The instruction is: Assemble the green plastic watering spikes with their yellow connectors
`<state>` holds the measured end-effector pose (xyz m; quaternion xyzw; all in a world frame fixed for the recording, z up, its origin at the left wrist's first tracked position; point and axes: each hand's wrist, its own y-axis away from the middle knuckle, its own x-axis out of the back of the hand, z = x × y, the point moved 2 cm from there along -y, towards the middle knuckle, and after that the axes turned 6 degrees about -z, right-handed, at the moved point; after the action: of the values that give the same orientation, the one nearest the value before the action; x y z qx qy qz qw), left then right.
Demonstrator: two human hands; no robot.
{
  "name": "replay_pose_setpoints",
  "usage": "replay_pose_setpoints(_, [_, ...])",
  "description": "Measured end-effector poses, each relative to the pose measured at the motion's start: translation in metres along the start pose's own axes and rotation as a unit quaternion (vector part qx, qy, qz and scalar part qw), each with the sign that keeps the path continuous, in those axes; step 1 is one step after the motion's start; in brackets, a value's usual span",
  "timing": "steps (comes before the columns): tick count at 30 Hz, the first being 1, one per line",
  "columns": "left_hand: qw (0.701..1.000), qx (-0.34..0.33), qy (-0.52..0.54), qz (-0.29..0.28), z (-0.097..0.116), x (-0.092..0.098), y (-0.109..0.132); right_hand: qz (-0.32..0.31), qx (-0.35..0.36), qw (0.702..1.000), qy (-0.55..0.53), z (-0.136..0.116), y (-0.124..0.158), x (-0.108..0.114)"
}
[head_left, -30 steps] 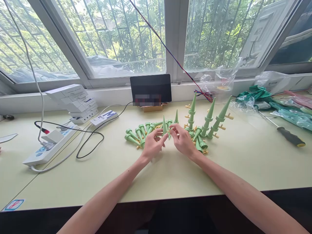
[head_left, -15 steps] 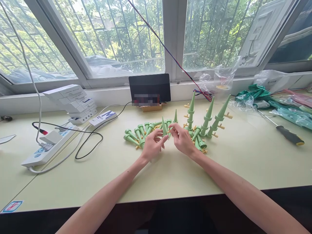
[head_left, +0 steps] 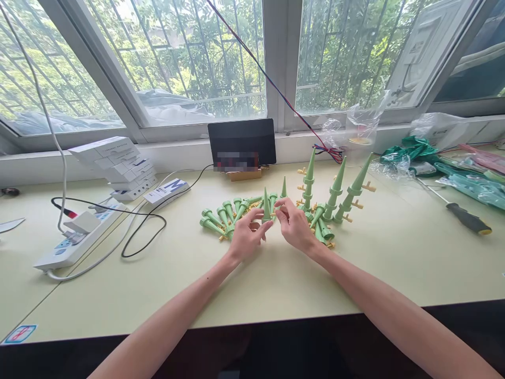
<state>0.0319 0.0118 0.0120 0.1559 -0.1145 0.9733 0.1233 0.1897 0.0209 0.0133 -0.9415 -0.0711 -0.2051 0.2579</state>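
A green watering spike (head_left: 265, 205) stands point up in my left hand (head_left: 248, 234), whose fingers and thumb close around its collar. From its right side a small yellow valve (head_left: 273, 215) sticks out, and the fingertips of my right hand (head_left: 292, 223) are pinched at its end. Left of my hands lies a group of loose green spikes (head_left: 219, 215) with yellow valves. To the right, stacked spikes (head_left: 335, 192) stand point up, with a few more spikes (head_left: 321, 226) lying at their foot. Another upright spike (head_left: 284, 188) shows behind my right hand, its lower part hidden.
A tablet (head_left: 242, 139) leans by the window. On the left are a power strip (head_left: 79, 239) with cables and stacked white boxes (head_left: 118, 166). A screwdriver (head_left: 467, 217) and green plastic packaging (head_left: 414, 152) lie right. The table's front edge (head_left: 276, 321) runs below my forearms.
The spike in my left hand has shifted slightly right and turned, so its yellow valve now shows between my hands. My right fingertips have come onto the valve.
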Motion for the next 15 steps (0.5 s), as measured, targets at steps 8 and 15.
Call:
replay_pose_setpoints(8, [1.0,-0.012,-0.015,0.009,0.0025,0.0009,0.0007,-0.006,-0.03,0.999,-0.041,-0.0019,0.0008,-0.0004])
replay_pose_setpoints(15, [0.997,-0.032,-0.056,0.031,0.0008,0.0006,0.0019,-0.017,-0.057,0.994,-0.096,-0.0004,0.0012,-0.0013])
